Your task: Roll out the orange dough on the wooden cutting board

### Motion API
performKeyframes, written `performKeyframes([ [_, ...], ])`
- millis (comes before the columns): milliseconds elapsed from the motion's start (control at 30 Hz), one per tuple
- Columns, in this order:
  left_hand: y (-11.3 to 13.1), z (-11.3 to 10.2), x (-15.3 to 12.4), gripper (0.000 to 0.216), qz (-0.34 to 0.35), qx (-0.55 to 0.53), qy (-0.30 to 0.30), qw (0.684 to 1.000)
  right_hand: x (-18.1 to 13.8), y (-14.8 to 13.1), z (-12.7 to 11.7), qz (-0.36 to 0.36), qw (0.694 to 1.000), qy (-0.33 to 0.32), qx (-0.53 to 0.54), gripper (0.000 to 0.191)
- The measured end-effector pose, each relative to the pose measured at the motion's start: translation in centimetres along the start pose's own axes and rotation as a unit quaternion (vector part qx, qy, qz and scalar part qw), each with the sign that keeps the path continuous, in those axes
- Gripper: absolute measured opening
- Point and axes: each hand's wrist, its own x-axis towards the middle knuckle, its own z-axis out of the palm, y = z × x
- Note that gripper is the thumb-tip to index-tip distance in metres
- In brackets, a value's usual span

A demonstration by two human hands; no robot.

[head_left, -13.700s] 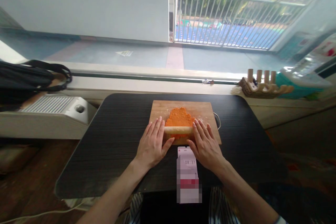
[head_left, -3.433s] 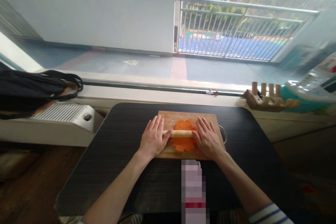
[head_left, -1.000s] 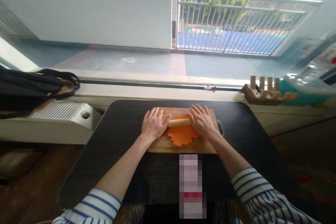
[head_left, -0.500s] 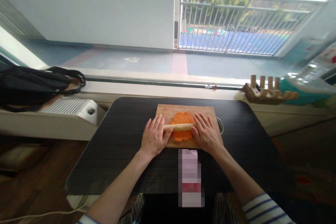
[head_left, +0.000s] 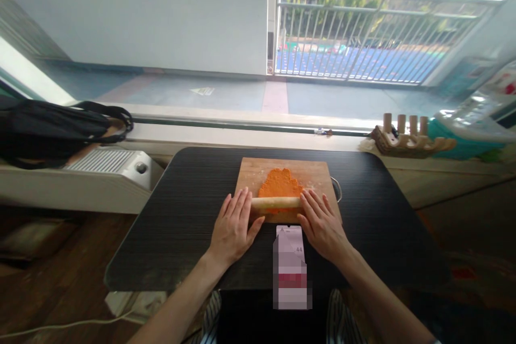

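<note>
Right by the near edge of the dark table point(head_left: 181, 215), got a pale phone point(head_left: 288, 232) lying lengthwise, mostly pixelated over. Just past its top end, found the left hand point(head_left: 231, 228) nearly flat, with straight fingers laid over the left end of a wooden rolling pin point(head_left: 276, 202) and a thumb stuck out on the near side. Same deal for the right hand point(head_left: 322, 226) at the other end — spread open, resting from above, not wrapped round. Under the pin, see a ragged sheet of orange dough point(head_left: 279, 183), mostly on the far side. All of that on a wooden cutting board point(head_left: 250, 172) with white dusting and a metal handle point(head_left: 338, 189) on the right. Beyond the table, spot a pale sill point(head_left: 226, 137), with a black bag point(head_left: 60, 123) to the left and a pegged wooden holder point(head_left: 411, 140) to the right. Through the glass — a metal railing point(head_left: 363, 37) with blue ground point(head_left: 342, 62) behind.
</note>
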Motion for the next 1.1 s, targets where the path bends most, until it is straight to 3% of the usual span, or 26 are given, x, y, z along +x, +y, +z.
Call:
performKeyframes([
  [200, 0.8, -0.6, -0.6, 0.061, -0.011, 0.003, -0.012, 1.0, -0.5, 0.0, -0.2, -0.001, 1.0, -0.006, 0.013, 0.051],
  [367, 0.4, 0.1, 0.2, 0.066, -0.017, 0.004, -0.008, 1.0, 0.6, 0.1, 0.0, 0.014, 1.0, -0.015, 0.017, 0.053],
  [833, -2.2, 2.3, 6.5, 0.071, -0.05, -0.003, -0.041, 0.998, 7.2, 2.0, 0.5, 0.063, 0.995, -0.078, 0.021, 0.054],
  [1100, -3.1, 3.1, 9.1, 0.072, -0.072, 0.003, -0.044, 0.996, 9.8, 2.7, 1.1, 0.083, 0.994, -0.077, -0.007, 0.057],
])
